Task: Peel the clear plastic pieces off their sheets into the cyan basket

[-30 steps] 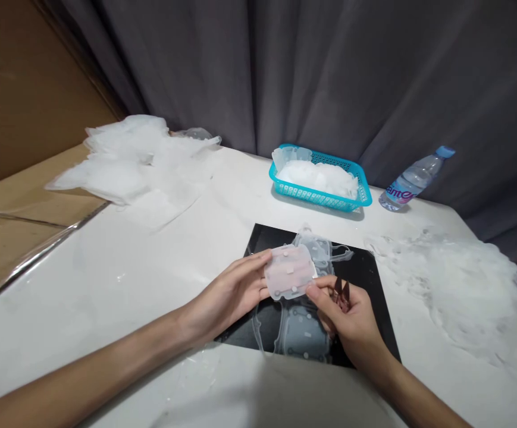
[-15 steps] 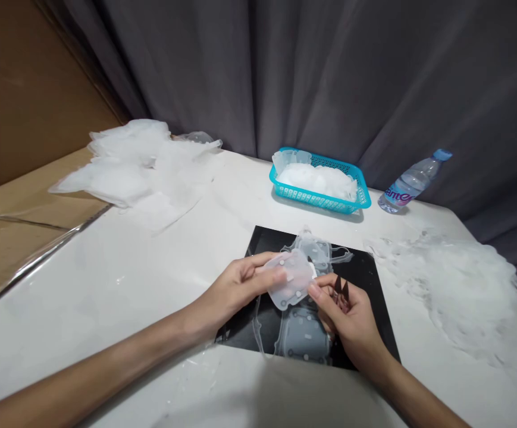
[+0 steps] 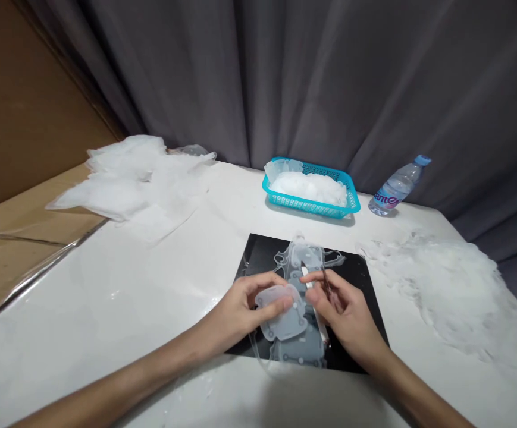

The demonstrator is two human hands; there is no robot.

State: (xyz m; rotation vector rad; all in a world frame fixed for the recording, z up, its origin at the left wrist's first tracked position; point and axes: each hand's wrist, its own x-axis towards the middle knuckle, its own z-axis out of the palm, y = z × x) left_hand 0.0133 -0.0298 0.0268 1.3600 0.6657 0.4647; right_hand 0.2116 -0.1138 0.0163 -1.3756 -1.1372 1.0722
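Note:
My left hand (image 3: 258,300) pinches a frosted, translucent plastic piece (image 3: 282,324) between thumb and fingers, tilted above the black mat. The piece has small round marks near its edges. In my right hand (image 3: 336,303) is a slim white pen-like stick (image 3: 322,327) with a dark pointed tip, held apart from the piece. A thin dark tool (image 3: 326,282), perhaps tweezers, is also tucked among those fingers; its lower part is hidden. Beneath both hands lies a strip of similar translucent shapes (image 3: 300,351) with thin, curling outer trim on the black mat (image 3: 360,279).
A blue basket (image 3: 312,209) holding white translucent pieces stands at the back. Right of it is a water bottle (image 3: 394,189). Clear plastic scraps (image 3: 458,285) are heaped at right, and white plastic bags (image 3: 124,184) lie at far left by cardboard (image 3: 26,226).
My left hand has brought the plastic piece lower and slightly left, away from my right hand. The right hand's white stick now shows, its dark tip pointing up and away. The view has shifted slightly.

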